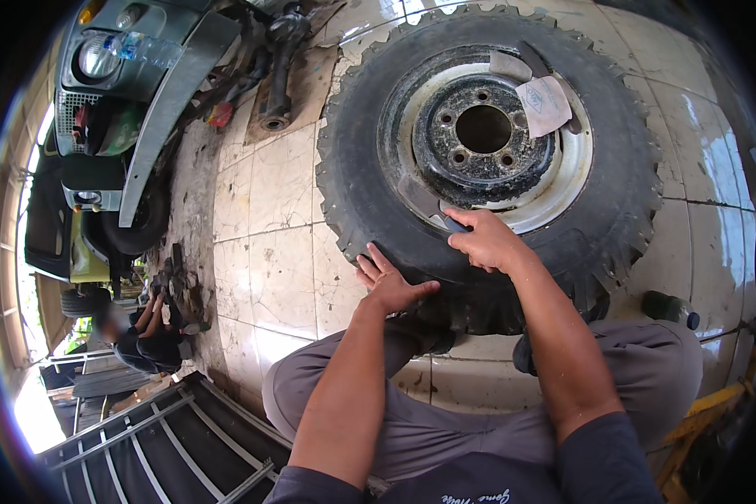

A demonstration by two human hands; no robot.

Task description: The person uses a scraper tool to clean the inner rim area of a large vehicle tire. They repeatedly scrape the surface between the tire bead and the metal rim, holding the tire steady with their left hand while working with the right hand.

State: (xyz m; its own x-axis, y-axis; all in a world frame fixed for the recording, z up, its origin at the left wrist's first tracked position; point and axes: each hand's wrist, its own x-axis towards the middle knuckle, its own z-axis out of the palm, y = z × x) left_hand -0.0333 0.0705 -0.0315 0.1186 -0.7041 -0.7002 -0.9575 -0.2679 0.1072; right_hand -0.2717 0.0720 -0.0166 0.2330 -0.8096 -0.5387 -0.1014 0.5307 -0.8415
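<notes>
A big knobbly tyre (361,168) lies flat on the floor before me, its worn wheel rim (573,181) facing up. In my right hand (487,241) is the dark handle of what looks like a scraper (455,225); its fingers are wrapped round it, and the flat grey end meets the near-left edge of the rim. My left hand (392,286) rests on the tyre's near-left sidewall, fingers spread, holding nothing. A creased piece of sandpaper (546,107), pale back up, lies on the rim's right side. Another small pale piece (508,65) sits at its far edge.
Glossy tiles (265,244) make up the floor. A dark bottle (670,309) lies right of the tyre. Far left stands a vehicle front with a metal bumper (172,105), metal parts (281,76) beside it. Another person (147,336) crouches at left, behind a metal-framed panel (160,437).
</notes>
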